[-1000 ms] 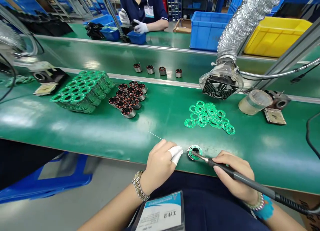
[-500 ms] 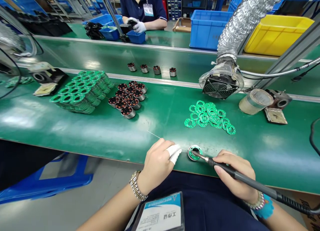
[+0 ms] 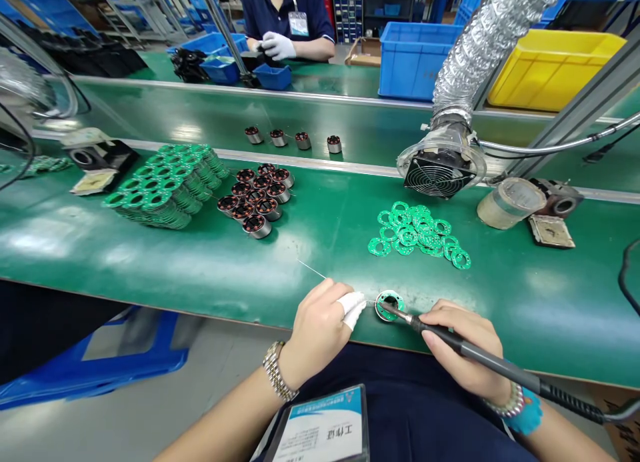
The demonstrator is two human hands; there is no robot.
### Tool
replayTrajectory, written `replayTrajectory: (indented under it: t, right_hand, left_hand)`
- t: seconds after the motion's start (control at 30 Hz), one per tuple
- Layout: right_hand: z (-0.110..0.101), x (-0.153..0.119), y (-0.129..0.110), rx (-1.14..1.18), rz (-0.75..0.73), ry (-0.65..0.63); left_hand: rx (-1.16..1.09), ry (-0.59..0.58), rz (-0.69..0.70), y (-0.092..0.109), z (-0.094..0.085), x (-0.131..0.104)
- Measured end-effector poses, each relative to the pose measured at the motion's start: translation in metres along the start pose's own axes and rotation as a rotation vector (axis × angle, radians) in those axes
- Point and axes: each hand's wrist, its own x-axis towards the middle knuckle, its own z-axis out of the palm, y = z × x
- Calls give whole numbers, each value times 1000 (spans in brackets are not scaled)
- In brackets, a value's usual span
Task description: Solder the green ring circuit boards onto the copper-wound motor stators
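Observation:
My right hand [image 3: 465, 349] grips a soldering iron [image 3: 480, 359] by its dark handle, the tip resting on the left part of a green ring-shaped circuit board. That board sits on a round motor stator [image 3: 391, 317] near the bench's front edge. My left hand [image 3: 327, 322], with white covers on the fingertips, pinches a thin solder wire [image 3: 311, 269]. One end of the wire reaches the board beside the iron's tip; the other sticks out behind the hand. Past the stator lies a loose pile of green ring boards [image 3: 420, 232].
Wound stators [image 3: 257, 225] stand grouped left of centre, beside stacked green board panels [image 3: 150, 195]. Several more stators [image 3: 303, 141] sit on the raised strip behind. A fume fan [image 3: 435, 175] hangs at right near a beige cup [image 3: 511, 202]. Across the bench, a gloved co-worker [image 3: 287, 22] works.
The iron's tip has shifted slightly left on the board, my right hand moving with it. My left hand moved slightly right. The stators on the back strip slid left.

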Motion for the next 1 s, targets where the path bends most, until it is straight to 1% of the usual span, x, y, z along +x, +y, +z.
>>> replayTrajectory:
  t: [0.07,0.17,0.27,0.33,0.4,0.53,0.63,0.7,0.77,0.8,0.83,0.87,0.93,1.0]
  right_hand:
    - [-3,0,-1,-20,-3,18]
    - [-8,-2,0,-58,-27,48]
    - [-8,-1,2,-102,-42,94]
    - [-3,1,4,-144,-20,101]
    - [3,5,4,-180,2,74]
    - [11,8,0,-183,-26,42]
    - [8,6,-2,-198,-46,35]
    - [0,1,3,-258,-65,74]
    - [-15,-6,17,-383,-80,171]
    - [-24,-10,27,-467,-74,224]
    - [-35,-14,38,-556,-63,283]
    - [-46,-18,50,-638,-50,319]
    - [-67,-26,74,-785,-28,337]
    - [-80,-29,92,-888,12,320]
  left_hand:
    - [1,14,3,-1,-3,1]
    - [6,66,11,0,-8,3]
    - [13,64,41,7,-10,6]
    - [13,41,81,15,-9,10]
    - [7,23,123,23,-7,14]
    - [-17,-2,182,38,-3,19]
    - [-49,7,200,42,0,21]
    - [-73,47,184,39,1,20]
    - [-115,103,122,31,2,18]
    - [-151,122,64,25,3,16]
    - [-201,125,-17,19,3,15]
    - [-265,105,-125,13,4,13]
    - [-443,-4,-377,4,5,10]
    - [-670,-131,-585,2,8,7]
